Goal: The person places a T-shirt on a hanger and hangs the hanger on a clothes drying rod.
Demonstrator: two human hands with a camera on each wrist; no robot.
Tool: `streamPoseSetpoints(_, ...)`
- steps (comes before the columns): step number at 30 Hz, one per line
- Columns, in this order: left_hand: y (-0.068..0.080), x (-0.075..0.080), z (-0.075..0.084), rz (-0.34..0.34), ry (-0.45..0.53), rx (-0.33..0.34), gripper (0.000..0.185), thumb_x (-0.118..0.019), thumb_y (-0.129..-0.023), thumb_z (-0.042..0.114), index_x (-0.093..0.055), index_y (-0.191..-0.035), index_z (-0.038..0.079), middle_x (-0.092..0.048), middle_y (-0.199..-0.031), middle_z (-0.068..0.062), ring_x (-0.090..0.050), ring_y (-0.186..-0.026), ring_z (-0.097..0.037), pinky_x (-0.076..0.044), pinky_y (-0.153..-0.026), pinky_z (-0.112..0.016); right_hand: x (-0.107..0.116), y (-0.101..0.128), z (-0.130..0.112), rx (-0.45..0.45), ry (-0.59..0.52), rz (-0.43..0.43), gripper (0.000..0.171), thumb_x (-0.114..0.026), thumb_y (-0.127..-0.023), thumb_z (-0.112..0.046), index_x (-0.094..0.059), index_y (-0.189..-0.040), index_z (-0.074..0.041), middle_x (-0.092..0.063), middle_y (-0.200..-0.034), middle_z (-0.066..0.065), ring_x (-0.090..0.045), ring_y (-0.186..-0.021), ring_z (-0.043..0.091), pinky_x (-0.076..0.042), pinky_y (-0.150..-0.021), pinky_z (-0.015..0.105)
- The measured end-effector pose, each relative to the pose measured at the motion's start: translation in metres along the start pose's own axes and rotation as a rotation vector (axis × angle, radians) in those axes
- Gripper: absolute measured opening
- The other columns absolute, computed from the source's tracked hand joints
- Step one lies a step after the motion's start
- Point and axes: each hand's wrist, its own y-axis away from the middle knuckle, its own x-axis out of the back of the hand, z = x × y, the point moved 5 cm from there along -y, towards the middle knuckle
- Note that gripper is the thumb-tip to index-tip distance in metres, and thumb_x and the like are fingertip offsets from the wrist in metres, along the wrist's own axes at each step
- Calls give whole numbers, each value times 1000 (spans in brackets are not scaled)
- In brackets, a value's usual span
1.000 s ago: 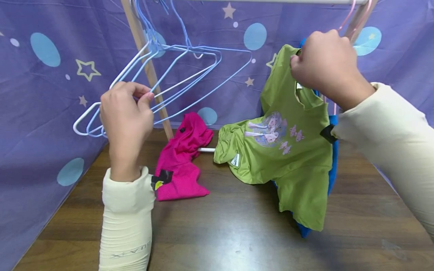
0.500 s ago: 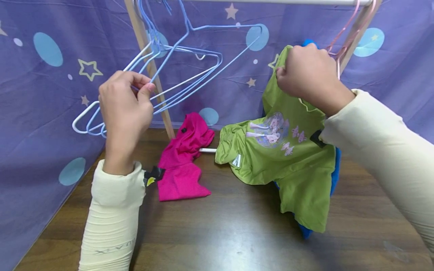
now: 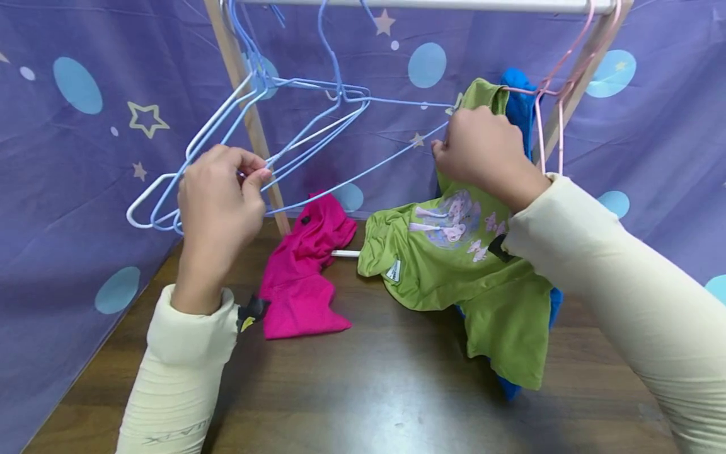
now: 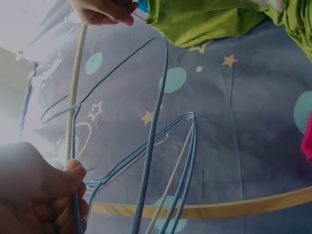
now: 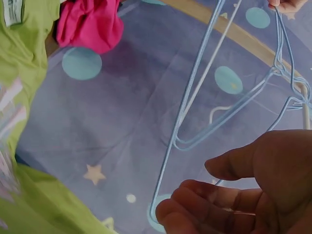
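My left hand (image 3: pixel 221 202) pinches the lower left side of a blue wire hanger (image 3: pixel 391 161) between thumb and fingertips. That hanger's hook reaches up to the rail, its top out of view. My right hand (image 3: pixel 488 154) is by the hanger's right tip, in front of a green T-shirt (image 3: pixel 510 302). In the right wrist view, its fingers curl loosely, with the thumb apart and nothing gripped; the hanger's tip passes close behind the fingertips. The T-shirt hangs from a pink hanger (image 3: pixel 539 120), and a blue garment (image 3: pixel 517 104) shows behind it.
Several blue and white hangers (image 3: pixel 218 123) hang at the left of the white rail (image 3: pixel 454 5). Wooden posts (image 3: pixel 232 57) hold the rail. A magenta garment (image 3: pixel 300 290) lies on the brown wooden table (image 3: pixel 368 397), beside a white bar (image 3: pixel 345 253).
My left hand has lowered slightly and shifted right, with the blue hanger moving right along the rail. My right hand has moved left and down from the T-shirt's neckline, uncovering the pink hangers.
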Motion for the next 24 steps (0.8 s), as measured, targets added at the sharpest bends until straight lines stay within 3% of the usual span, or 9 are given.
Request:
streamPoseSetpoints(5, 8, -6, -5, -59, -23, -6, 10, -69, -95, 10, -74, -94, 1, -67, -89, -16, -63, -85, -37, -45, -74, -55, -23, 0, -3, 10, -6, -58, 48, -51, -100, -40, -51, -61, -12, -65, -90, 20, -64, -85, 45, -52, -67, 61)
streamPoseSetpoints(9, 12, -12, -7, -126, -59, -1, 11, -69, -95, 11, -74, -96, 1, -67, -92, -15, -64, -88, -38, -47, -76, -56, -40, 0, -8, 19, -19, -96, 47, -51, -100, -39, -50, -61, -13, -62, -83, 16, -64, -83, 43, -51, -69, 61)
streamPoseSetpoints(15, 14, -20, -13, -214, -107, -1, 9, -69, -95, 11, -73, -95, 2, -67, -90, -14, -64, -85, -38, -48, -70, -56, -60, -4, -15, 14, -61, -150, 47, -53, -100, -44, -56, -65, -13, -66, -98, 19, -65, -93, 44, -51, -75, 62)
streamPoseSetpoints(24, 16, -28, -22, -246, -146, -4, 9, -69, -95, 13, -73, -94, 5, -67, -90, -13, -64, -87, -38, -48, -67, -57, -97, -13, -27, 34, -130, -205, 49, -57, -99, -43, -50, -59, -16, -59, -81, 9, -61, -80, 34, -51, -68, 53)
